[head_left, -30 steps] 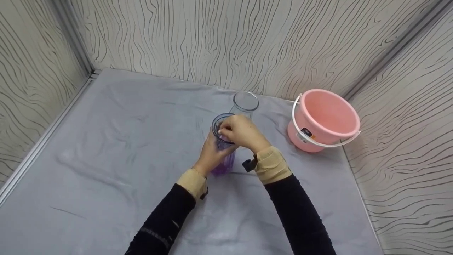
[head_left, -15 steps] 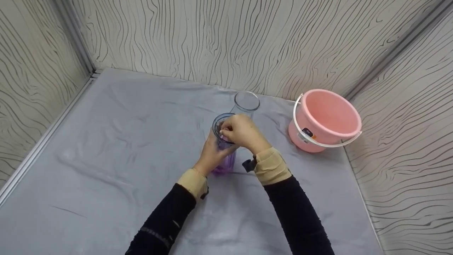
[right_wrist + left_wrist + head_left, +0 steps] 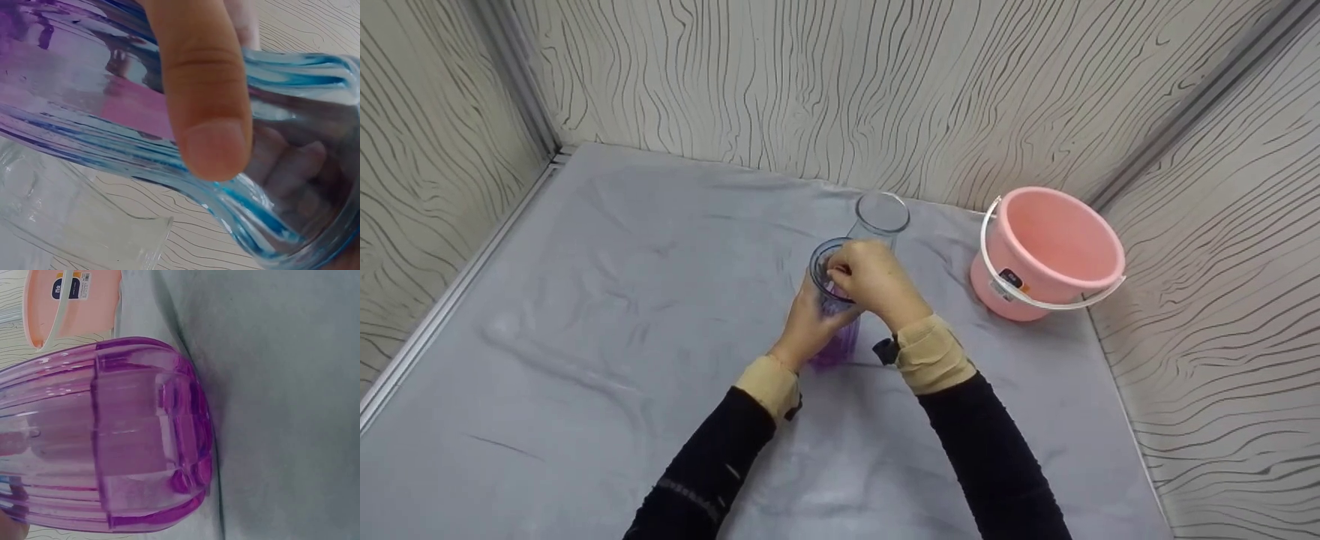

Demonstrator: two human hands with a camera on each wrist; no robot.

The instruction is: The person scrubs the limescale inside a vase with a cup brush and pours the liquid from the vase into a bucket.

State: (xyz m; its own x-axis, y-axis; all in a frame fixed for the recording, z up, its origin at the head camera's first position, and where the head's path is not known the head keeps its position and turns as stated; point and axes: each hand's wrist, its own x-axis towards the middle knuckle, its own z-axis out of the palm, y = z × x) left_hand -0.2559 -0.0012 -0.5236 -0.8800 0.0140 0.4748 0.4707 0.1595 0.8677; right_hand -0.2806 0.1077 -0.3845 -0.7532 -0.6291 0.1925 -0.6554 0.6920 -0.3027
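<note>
My left hand (image 3: 808, 324) grips a ribbed glass vase (image 3: 840, 346) round its neck. The vase shades from purple at the base to blue at the rim; it leans slightly, base low near the cloth. In the left wrist view its purple base (image 3: 152, 433) fills the left half. My right hand (image 3: 877, 281) is at the vase's mouth, fingers bent down inside the rim. Through the blue neck in the right wrist view, curled fingers (image 3: 292, 169) show, blurred by the glass. A flat pink patch (image 3: 135, 107) also shows through the glass; what it is, and whether the fingers hold anything, is unclear.
A clear glass vase (image 3: 883, 213) stands just behind the held one. To the right sits a pink bucket (image 3: 1020, 277) with a white handle (image 3: 1039, 305). Grey cloth (image 3: 607, 300) covers the table, with wood-patterned walls (image 3: 780, 90) around the back and sides.
Inside the vase's mouth, the right hand's fingers shift slightly. The left hand keeps its grip, and the vase, clear vase and bucket stay almost where they were.
</note>
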